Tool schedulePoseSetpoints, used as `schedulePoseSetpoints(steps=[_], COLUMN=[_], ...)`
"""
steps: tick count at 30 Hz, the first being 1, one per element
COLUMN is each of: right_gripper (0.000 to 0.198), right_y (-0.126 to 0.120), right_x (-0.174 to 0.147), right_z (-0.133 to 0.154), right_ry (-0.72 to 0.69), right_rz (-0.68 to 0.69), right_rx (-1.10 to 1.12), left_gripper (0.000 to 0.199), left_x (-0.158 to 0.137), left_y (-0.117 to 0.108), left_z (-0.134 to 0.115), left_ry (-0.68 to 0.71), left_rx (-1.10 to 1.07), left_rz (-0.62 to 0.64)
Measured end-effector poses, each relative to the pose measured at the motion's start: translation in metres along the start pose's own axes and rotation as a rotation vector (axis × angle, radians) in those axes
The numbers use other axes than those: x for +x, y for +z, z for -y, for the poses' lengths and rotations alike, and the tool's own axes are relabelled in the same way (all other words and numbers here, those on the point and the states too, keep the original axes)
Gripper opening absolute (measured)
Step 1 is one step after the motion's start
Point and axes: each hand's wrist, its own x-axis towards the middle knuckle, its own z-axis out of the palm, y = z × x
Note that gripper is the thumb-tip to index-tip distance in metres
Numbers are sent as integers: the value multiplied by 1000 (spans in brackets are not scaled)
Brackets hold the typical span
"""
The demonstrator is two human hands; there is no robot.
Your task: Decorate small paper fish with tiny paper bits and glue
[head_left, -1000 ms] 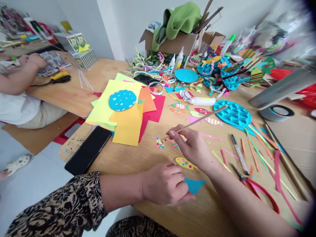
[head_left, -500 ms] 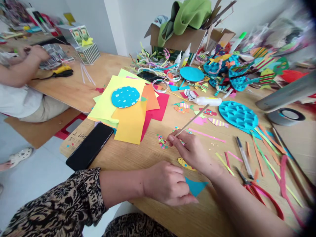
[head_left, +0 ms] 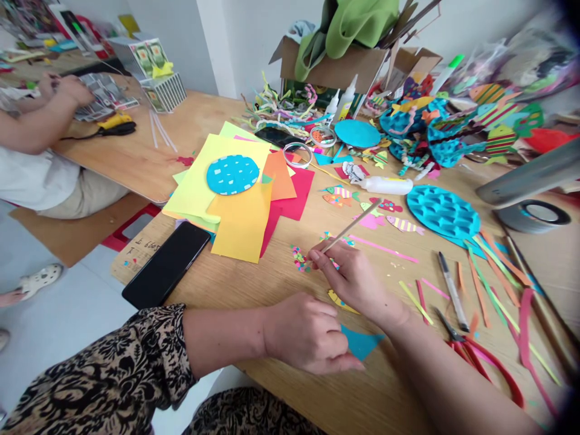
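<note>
In my right hand [head_left: 351, 275] is a thin wooden stick [head_left: 351, 225], pinched between thumb and fingers, its lower tip down by a small heap of coloured paper dots [head_left: 299, 258]. My left hand [head_left: 308, 335] rests on the table with its fingers curled in; what they may hold is hidden. Beside it lies a blue paper piece [head_left: 362, 342], partly covered by that hand. A yellow paper fish [head_left: 339, 300] with a drawn outline lies between my two hands, partly hidden. More coloured dots [head_left: 338, 238] lie just beyond my right hand.
Red-handled scissors [head_left: 475, 356], a pen [head_left: 452, 290] and paper strips lie at the right. A phone [head_left: 167, 264] and coloured paper sheets [head_left: 242, 232] are at the left. Farther back are a glue bottle [head_left: 387, 185], blue scaled ovals [head_left: 444, 211] and paper fish. Another person [head_left: 40, 145] works at far left.
The view has shifted slightly, so the table things sit a little differently in frame. Both hands keep nearly the same pose, and the stick stays in my right hand by the dots.
</note>
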Motion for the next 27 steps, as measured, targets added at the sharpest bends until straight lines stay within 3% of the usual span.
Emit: schedulePoseSetpoints(steps=[6,12,21,27], right_gripper=[31,34,34,35], right_y=[-3,-13,-6,-10], right_x=[0,2,-1,0], right_z=[3,10,7,4], right_ry=[22,140,56,133], right_rz=[-22,-50,-40,-102], right_rx=[39,182,31,62], left_gripper=[43,43,43,38], left_x=[0,0,0,3], left_y=[1,0,2,-19], left_z=[1,1,1,7], left_ry=[-1,4,6,-83], left_rx=[-4,-19,-22,185], left_rz=[11,9,-3,-19])
